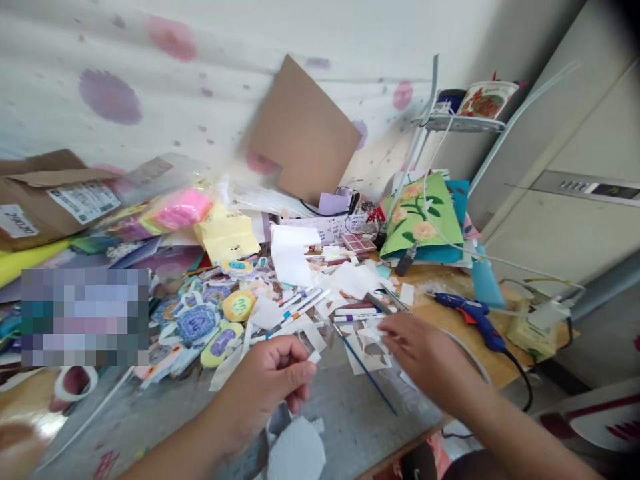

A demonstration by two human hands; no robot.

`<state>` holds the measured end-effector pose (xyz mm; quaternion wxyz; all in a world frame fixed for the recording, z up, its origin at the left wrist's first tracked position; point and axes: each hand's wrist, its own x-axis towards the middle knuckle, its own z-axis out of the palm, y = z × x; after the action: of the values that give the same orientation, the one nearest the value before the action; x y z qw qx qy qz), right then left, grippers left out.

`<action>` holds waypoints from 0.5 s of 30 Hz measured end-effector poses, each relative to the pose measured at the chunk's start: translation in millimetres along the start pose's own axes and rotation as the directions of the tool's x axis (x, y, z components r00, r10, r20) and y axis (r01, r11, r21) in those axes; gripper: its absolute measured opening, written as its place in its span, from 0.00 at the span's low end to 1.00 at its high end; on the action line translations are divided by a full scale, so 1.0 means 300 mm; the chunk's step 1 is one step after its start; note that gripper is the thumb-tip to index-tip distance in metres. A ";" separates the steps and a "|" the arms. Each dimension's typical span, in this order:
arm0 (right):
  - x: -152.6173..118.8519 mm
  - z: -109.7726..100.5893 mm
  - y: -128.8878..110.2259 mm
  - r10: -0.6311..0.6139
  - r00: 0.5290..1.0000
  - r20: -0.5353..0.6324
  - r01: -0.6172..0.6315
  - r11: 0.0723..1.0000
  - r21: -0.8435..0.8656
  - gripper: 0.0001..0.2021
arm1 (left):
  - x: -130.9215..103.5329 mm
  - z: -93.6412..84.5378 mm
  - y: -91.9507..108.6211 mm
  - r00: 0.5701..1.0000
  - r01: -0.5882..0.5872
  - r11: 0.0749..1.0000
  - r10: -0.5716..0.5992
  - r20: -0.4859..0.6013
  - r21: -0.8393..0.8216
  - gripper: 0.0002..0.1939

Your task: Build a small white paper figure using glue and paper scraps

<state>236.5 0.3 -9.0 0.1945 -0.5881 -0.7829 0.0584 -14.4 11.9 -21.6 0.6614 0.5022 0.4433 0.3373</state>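
Observation:
My left hand [285,373] is closed in a pinch above the grey work surface [345,427], with a small white paper piece [315,357] at its fingertips. Below that hand lies a pale rounded paper cutout [297,451] near the front edge. My right hand [413,347] reaches over white paper scraps [367,350] on the right; its fingers are bent and partly hidden, and whether they grip anything is unclear. A blue thin brush [373,379] lies between the hands. Markers [356,311] and colourful paper cutouts [197,323] are spread beyond them.
A blue glue gun [470,317] with its cord lies on the right. At the back left is a cardboard box [50,197]. A tape roll [75,387] sits at left. Green flower artwork [425,217] leans by a white rack [463,124].

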 end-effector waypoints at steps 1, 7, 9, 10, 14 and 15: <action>-0.020 -0.019 0.070 0.053 0.998 -0.015 -0.054 0.996 -0.068 0.09 | -0.001 -0.005 0.002 1.000 -0.013 1.000 0.013 -0.015 -0.019 0.10; -0.105 -0.034 0.309 0.226 0.974 -0.025 -0.226 0.958 -0.178 0.14 | -0.011 -0.017 0.018 0.999 -0.010 0.998 0.008 -0.031 -0.063 0.10; -0.109 -0.027 0.316 0.270 0.962 -0.027 -0.271 0.947 -0.171 0.17 | -0.013 -0.018 0.022 1.000 -0.003 0.998 0.002 -0.016 -0.061 0.10; -0.109 -0.029 0.317 0.294 0.955 -0.034 -0.295 0.942 -0.162 0.17 | -0.014 -0.019 0.024 1.000 -0.004 0.998 0.003 -0.015 -0.067 0.09; -0.130 -0.059 0.329 0.386 0.917 -0.099 -0.392 0.918 -0.050 0.17 | -0.011 -0.021 0.025 0.999 -0.019 0.993 0.016 -0.032 -0.113 0.08; -0.140 -0.064 0.332 0.411 0.901 -0.135 -0.411 0.911 0.031 0.18 | -0.010 -0.022 0.023 0.999 -0.024 0.992 0.019 -0.038 -0.125 0.08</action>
<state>342.8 -12.1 -33.0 0.2322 -0.7424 -0.6257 0.0581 -21.6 13.4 -14.8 0.6800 0.4579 0.4278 0.3807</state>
